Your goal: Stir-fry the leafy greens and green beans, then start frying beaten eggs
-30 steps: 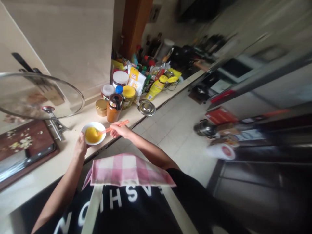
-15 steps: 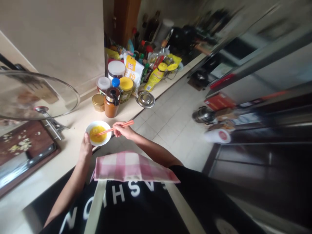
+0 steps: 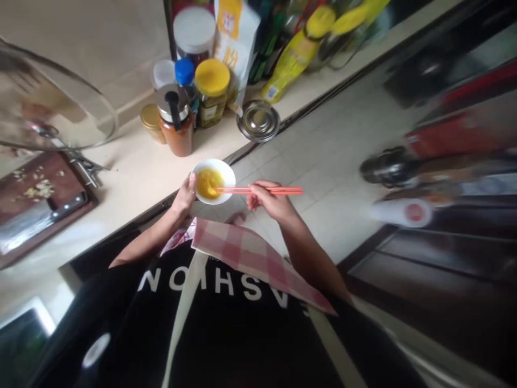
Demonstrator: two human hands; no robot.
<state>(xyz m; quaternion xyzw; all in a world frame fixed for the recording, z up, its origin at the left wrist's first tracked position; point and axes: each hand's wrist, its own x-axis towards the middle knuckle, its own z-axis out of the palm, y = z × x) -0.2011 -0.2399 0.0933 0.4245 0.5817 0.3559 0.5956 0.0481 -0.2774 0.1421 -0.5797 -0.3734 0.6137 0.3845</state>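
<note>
My left hand (image 3: 186,195) grips a white bowl (image 3: 229,171) by its left side, the thumb at the rim and the other fingers hidden beneath. Inside lies yellow beaten egg (image 3: 207,180). The bowl is tilted slightly and held off the counter, past its front edge. A pair of orange-red chopsticks (image 3: 283,190) is closed in my right hand (image 3: 264,198), to the right of the bowl. Their tips dip into the egg.
On the counter (image 3: 133,167) stand a spice jar with a steel lid (image 3: 177,129), a yellow-lidded jar (image 3: 212,89) and a yellow bottle (image 3: 288,59). A round metal lid (image 3: 258,121) lies near the edge. Leftward are a cutting board (image 3: 67,178), a knife (image 3: 68,207) and a glass lid (image 3: 109,121).
Both hands and the bowl have moved right and away from the counter, over the floor. The chopsticks now lie nearly level across the view. The camera view has shifted too.
</note>
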